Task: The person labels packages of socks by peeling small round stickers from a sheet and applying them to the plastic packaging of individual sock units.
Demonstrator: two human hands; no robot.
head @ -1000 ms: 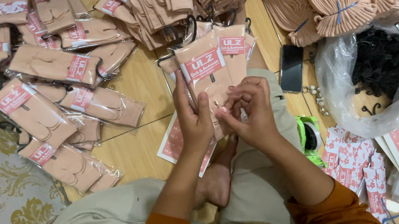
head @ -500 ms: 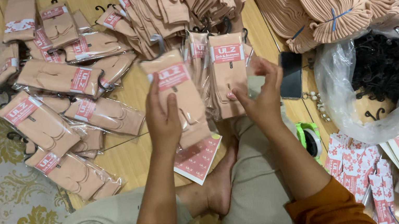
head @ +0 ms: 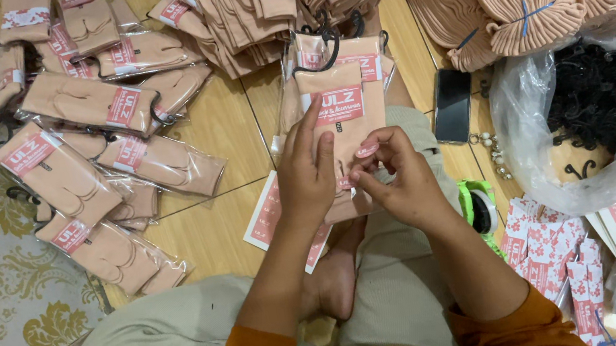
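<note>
Hands rejoined; sock pack upright, hook away.

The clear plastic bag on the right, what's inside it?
The clear plastic bag holds a heap of small black hooks, and near its bottom a tan piece carries one more hook. Anything under the heap is covered.

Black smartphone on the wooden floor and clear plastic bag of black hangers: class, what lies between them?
In the head view, between smartphone and bag, only bare floor and small white beads.
</note>
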